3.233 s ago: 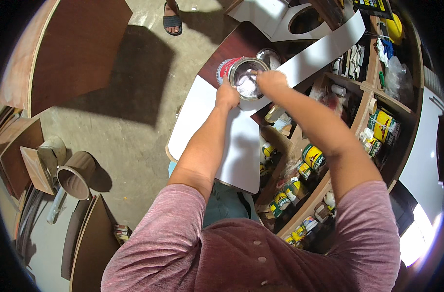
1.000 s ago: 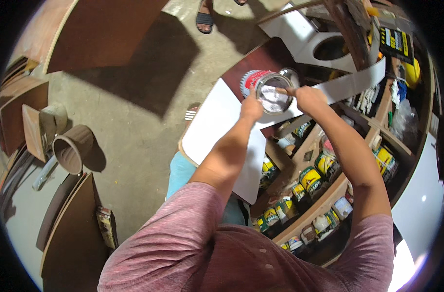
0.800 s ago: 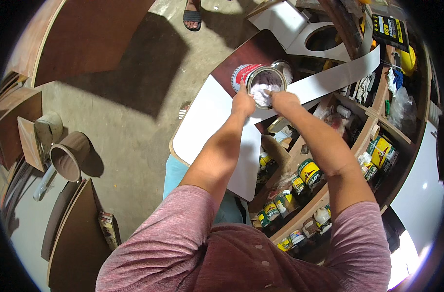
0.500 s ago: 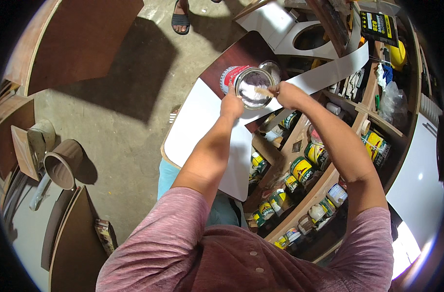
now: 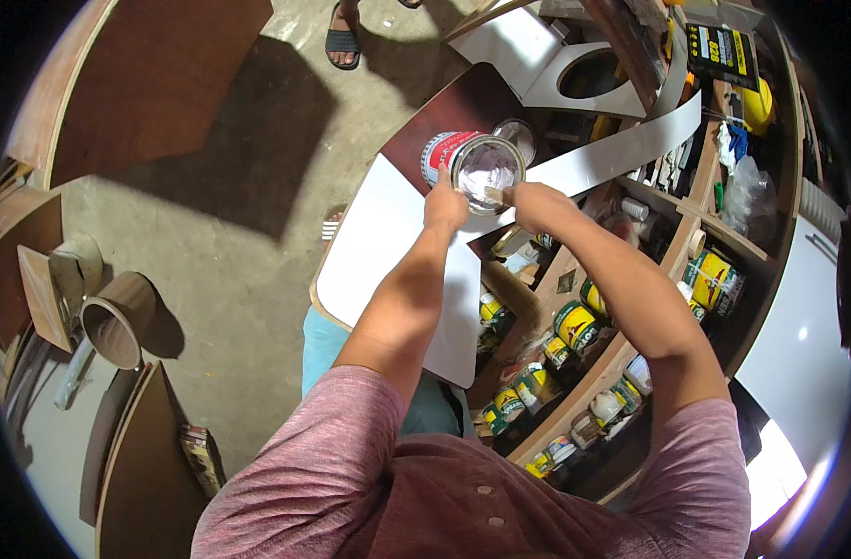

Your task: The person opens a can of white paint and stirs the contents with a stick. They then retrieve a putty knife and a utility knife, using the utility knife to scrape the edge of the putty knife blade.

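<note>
metal can (image 5: 443,155) in left hand (image 5: 446,207)

The left arm (image 5: 398,298) reaches forward, left hand (image 5: 446,207) curled, while the right arm (image 5: 631,279) bends inward, right hand (image 5: 537,206) clenched

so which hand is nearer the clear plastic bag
Right: the right hand, at the open can, is left of the bag; the left hand, against the can's near side, is farther left.

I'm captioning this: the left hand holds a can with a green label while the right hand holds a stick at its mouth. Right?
The label is mainly red, not green, as the head view shows. The left hand holds the can, the right hand a stick at its mouth.
</note>
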Motion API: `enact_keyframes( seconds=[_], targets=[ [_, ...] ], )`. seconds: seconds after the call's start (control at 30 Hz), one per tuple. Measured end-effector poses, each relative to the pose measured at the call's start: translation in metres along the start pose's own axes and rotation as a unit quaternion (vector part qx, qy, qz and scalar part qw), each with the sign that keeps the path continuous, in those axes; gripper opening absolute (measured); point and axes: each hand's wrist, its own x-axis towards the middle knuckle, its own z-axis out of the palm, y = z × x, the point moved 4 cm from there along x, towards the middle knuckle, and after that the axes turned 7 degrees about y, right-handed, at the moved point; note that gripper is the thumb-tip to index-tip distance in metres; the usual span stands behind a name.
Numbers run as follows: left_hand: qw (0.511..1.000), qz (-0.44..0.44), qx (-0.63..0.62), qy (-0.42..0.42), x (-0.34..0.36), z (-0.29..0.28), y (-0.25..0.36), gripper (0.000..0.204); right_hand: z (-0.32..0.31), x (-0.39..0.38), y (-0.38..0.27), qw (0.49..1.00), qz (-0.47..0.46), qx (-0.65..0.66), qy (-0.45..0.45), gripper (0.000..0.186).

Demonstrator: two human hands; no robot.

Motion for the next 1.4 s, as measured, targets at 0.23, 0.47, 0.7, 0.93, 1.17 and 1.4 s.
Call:
enact_keyframes(
  seconds=[0.23, 0.47, 0.7, 0.93, 1.17, 1.4],
  targets=[
    [1.0, 0.016, 0.0, -0.004, 0.0, 0.001, -0.003, 0.074, -0.037, -0.043, 0.017, 0.979, 0.092, -0.077, 0.164, 0.035],
    [0.999, 0.035, 0.014, -0.019, -0.001, -0.005, 0.005, 0.072, 0.024, 0.054, -0.024, 0.965, 0.116, 0.042, 0.231, 0.031],
    [1.0, 0.026, 0.004, -0.011, 0.006, 0.003, -0.005, 0.073, -0.009, -0.027, -0.017, 0.996, -0.011, -0.055, 0.066, 0.049],
    [0.997, -0.031, -0.058, -0.033, -0.018, -0.012, 0.016, 0.075, -0.028, 0.004, 0.013, 0.95, -0.037, -0.186, 0.246, 0.022],
    [0.993, 0.095, 0.043, 0.061, -0.001, 0.013, -0.002, 0.072, 0.028, 0.067, 0.004, 0.996, -0.047, -0.077, 0.017, 0.025],
    [0.996, 0.084, 0.006, 0.036, 0.011, 0.014, -0.011, 0.07, -0.012, 0.009, 0.008, 0.961, 0.086, 0.247, -0.086, 0.03]
  ],
)
